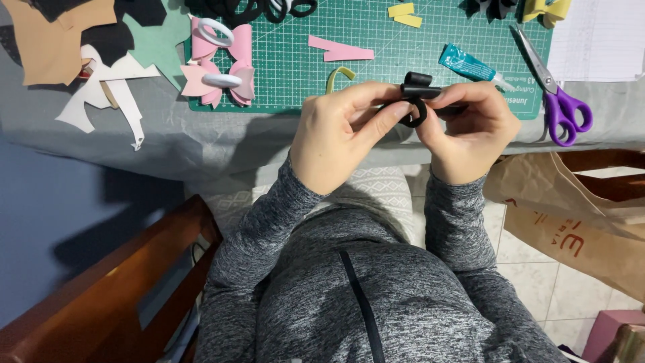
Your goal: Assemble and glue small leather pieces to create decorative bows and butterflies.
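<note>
- The left hand [339, 134] and the right hand [467, 131] meet at the near edge of the green cutting mat [376, 47], both closed on one small black foam bow [418, 86] with a black elastic hair tie [414, 113] looped against it.
- Left thumb and fingers pinch the tie and the bow's underside; the right fingers clamp the bow's folded top from the right. Neither hand is open.
- The step in hand looks like binding the hair tie to the bow's centre. As I judge it, a firm pinch and a steady fold matter most here, since the foam could spring apart.
- A teal glue tube [469, 65] lies just right of the hands on the mat, nozzle pointing right; whether it is capped I cannot tell.
- Purple-handled scissors [554, 87] rest at the mat's right edge, blades pointing far.
- Two finished pink bows [222, 64] with white hair ties sit at the mat's left edge.
- Pink foam strips [339, 50] and yellow foam pieces [405, 15] lie further off on the mat; a yellow-green strip [338, 75] curls just beside the left hand.
- Foam offcuts [87, 47] in tan, black, mint and white are heaped at the far left on the grey tablecloth [168, 141].
- The only container is a brown paper bag [571, 222] at the near right beside the table; its contents are hidden.
</note>
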